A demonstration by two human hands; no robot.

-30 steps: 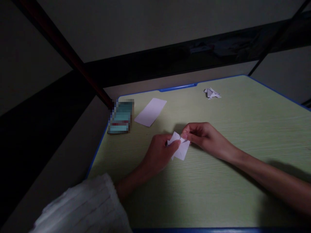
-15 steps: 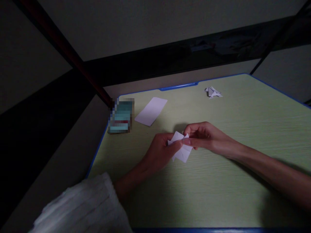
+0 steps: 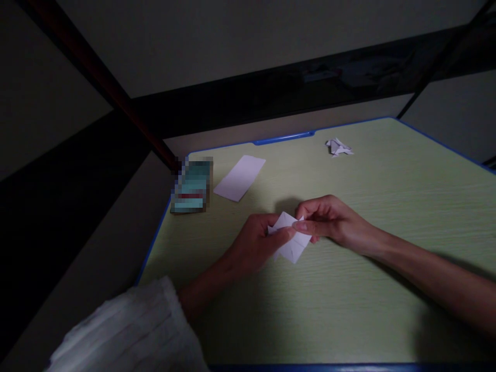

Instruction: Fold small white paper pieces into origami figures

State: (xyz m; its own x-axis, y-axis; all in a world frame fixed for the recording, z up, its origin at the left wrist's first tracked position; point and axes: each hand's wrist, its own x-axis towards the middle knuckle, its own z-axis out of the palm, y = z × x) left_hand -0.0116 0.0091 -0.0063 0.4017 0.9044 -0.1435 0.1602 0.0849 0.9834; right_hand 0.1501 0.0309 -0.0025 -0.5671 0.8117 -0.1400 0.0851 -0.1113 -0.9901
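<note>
Between my two hands is a small piece of folded white paper (image 3: 296, 249) with pointed corners and creases. My left hand (image 3: 258, 240) grips it from the left, thumb lying across its front and fingers behind it. On the other side my right hand (image 3: 329, 219) pinches the paper's upper right part between thumb and fingers. The two thumb tips are close together near the paper's middle. Fingers behind the paper are mostly hidden. Both hands are above the table.
The pale green table (image 3: 349, 299) has a blue edge. A flat white paper sheet (image 3: 240, 178) lies at the back left, beside a pixelated teal rectangular object (image 3: 192, 186). Toward the back right sits a folded white paper figure (image 3: 339, 147). A blue bar (image 3: 284, 138) runs along the far edge.
Both hands and the folded paper have shifted very slightly right and down. The paper has turned a little, and both hands keep their hold. The other things stay in place.
</note>
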